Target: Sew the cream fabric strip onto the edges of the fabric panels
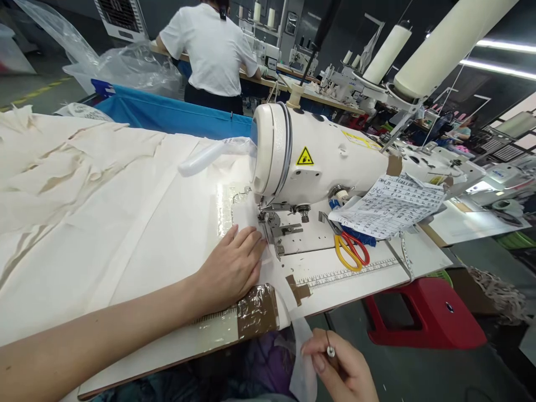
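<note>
My left hand (232, 262) lies flat on white cloth at the sewing machine's (322, 153) presser foot (268, 220), fingers stretched and pressing it down. From there a thin white fabric strip (302, 352) runs over the table's front edge and hangs down. Below that edge, my right hand (345, 368) pinches the strip between thumb and forefinger. A small tool with a brown handle and thin metal shaft, apparently an awl (330, 352), is also tucked in the right hand. The cloth under the left fingers is partly hidden.
Scissors (352, 251) with red and yellow handles lie right of the foot, beside a handwritten paper (389, 206). Cream cloth pieces (62, 151) spread over the left. A red stool (427, 312) stands below right. A person in white (209, 50) works behind a blue cloth bin (167, 111).
</note>
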`<state>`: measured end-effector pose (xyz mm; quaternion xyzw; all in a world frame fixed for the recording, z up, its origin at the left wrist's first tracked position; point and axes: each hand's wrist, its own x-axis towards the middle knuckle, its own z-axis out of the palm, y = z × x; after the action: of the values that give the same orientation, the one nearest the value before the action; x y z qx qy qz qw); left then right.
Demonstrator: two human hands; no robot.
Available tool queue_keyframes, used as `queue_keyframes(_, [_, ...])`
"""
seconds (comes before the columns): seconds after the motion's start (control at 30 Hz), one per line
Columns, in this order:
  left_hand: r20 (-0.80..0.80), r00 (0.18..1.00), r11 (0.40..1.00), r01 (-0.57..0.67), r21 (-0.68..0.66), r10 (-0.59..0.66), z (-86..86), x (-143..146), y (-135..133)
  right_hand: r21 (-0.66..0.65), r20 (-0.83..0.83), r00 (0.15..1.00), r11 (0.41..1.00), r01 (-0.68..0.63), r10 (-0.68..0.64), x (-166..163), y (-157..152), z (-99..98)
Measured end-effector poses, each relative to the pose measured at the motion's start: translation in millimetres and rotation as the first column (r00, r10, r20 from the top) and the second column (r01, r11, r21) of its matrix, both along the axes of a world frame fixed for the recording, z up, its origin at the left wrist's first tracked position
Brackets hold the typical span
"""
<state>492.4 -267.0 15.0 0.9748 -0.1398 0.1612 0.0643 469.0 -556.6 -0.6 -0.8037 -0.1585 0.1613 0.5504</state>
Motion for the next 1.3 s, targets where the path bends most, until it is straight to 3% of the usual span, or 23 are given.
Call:
queue_keyframes(0.2, [0.001, 1.0, 1.0, -0.007, 0.004, 0.007, -0.5, 0.7, -1.0, -0.039, 0.059, 0.998, 0.999, -0.033, 0.035, 13.9, 10.3, 7.3])
queue_keyframes(0.4, [0.028, 1.0, 1.0, -0.001, -0.007, 0.001, -1.0, 2.5, -2.0, 0.018, 0.113, 0.988, 0.994, -0.11, 0.108, 25.3, 26.3, 15.2])
queue_keyframes(0.57, [0.084, 0.996, 0.998, -0.032, 0.048, 0.028, -0.8, 5.4, -2.5, 0.071, -0.144, 0.983, 0.992, -0.108, 0.117, 25.6, 30.5, 8.1])
queue_keyframes(0.7, [0.126, 0.991, 0.985, -0.055, 0.161, 0.035, 1.9, 9.1, -0.3, 0.19, -0.309, 0.951, 0.981, 0.033, 0.028, 16.7, 41.4, 6.7])
queue_keyframes(0.87, [0.147, 0.989, 0.974, -0.05, 0.223, 0.017, 5.1, 13.4, 5.2, 0.369, -0.65, 0.76, 0.887, 0.277, 0.033, -8.9, 63.6, 7.1])
queue_keyframes(1.03, [0.135, 0.991, 0.985, -0.042, 0.167, 0.019, 2.8, 11.8, 6.4, 0.347, -0.699, 0.714, 0.858, 0.38, -0.034, -23.6, 70.6, 0.7])
queue_keyframes(1.3, [0.123, 0.992, 0.991, -0.039, 0.125, 0.023, 4.1, 14.9, 8.5, 0.386, -0.627, 0.779, 0.874, 0.295, 0.013, -19.3, 71.5, 1.7])
